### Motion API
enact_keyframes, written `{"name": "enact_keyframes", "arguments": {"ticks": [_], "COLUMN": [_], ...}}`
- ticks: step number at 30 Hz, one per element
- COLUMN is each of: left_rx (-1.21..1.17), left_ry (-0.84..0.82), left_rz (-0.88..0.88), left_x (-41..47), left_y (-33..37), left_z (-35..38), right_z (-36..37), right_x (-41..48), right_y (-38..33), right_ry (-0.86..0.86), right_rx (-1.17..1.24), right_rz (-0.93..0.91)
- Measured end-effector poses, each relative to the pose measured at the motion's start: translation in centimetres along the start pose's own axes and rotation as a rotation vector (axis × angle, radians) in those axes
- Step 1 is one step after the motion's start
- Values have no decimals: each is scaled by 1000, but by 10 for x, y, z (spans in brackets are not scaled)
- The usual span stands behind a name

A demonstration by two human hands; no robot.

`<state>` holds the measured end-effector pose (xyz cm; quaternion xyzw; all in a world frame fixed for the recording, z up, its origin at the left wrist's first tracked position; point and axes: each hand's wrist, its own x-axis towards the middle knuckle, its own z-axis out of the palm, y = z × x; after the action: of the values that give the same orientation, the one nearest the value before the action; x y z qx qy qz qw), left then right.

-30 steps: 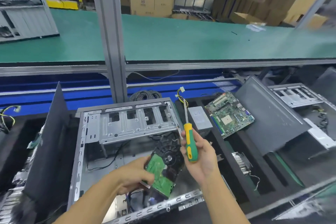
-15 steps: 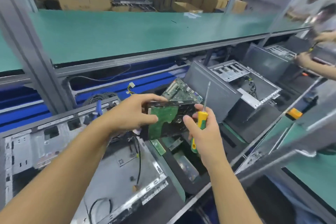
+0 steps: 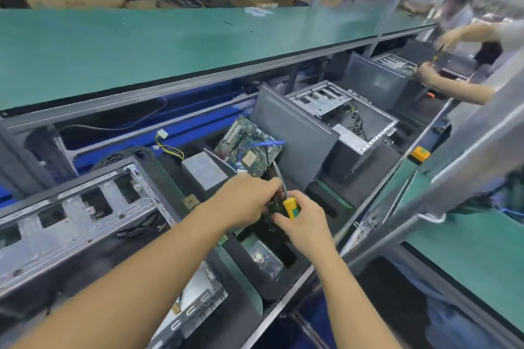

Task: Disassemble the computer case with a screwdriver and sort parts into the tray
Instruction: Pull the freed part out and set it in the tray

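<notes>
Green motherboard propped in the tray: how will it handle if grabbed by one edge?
The thin green motherboard likely lifts light and fairly stiff. Its exposed chips and slots suggest it is fragile. It sits tilted, so a nudge may tip it, and the blue ribbon cable draped over it could snag.

Both hands meet over the black tray (image 3: 283, 289): the left hand (image 3: 246, 201) grips a mostly hidden drive (image 3: 271, 208), and the right hand (image 3: 304, 224) holds the screwdriver (image 3: 291, 207), shaft pointing up. The open case (image 3: 79, 215) lies to the left, and a motherboard (image 3: 249, 147) leans behind the hands.
</notes>
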<state>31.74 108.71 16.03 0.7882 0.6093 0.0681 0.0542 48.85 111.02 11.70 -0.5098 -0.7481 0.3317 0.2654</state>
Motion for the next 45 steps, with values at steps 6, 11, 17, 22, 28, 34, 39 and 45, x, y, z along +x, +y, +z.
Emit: {"name": "enact_keyframes", "arguments": {"ticks": [6, 11, 17, 22, 28, 34, 39, 45], "left_rx": [-154, -574, -703, -616, -534, -519, -624, -707], "left_ry": [522, -35, 31, 247, 246, 206, 248, 132], "left_rz": [9, -589, -569, -684, -807, -851, -857, -778], "left_x": [-15, -20, 6, 13, 24, 41, 42, 44], "left_y": [-20, -60, -77, -73, -82, -91, -97, -123], "left_z": [31, 58, 76, 104, 115, 110, 112, 108], "right_z": [17, 30, 59, 75, 91, 94, 99, 113], "right_x": [16, 27, 60, 89, 129, 158, 164, 148], "right_y": [32, 53, 55, 49, 40, 48, 54, 56], "right_ry": [103, 45, -116, -144, -247, -307, -294, -229], "right_rx": [197, 445, 479, 449, 191, 52, 20, -45], "right_rz": [183, 310, 304, 253, 117, 88, 82, 72]}}
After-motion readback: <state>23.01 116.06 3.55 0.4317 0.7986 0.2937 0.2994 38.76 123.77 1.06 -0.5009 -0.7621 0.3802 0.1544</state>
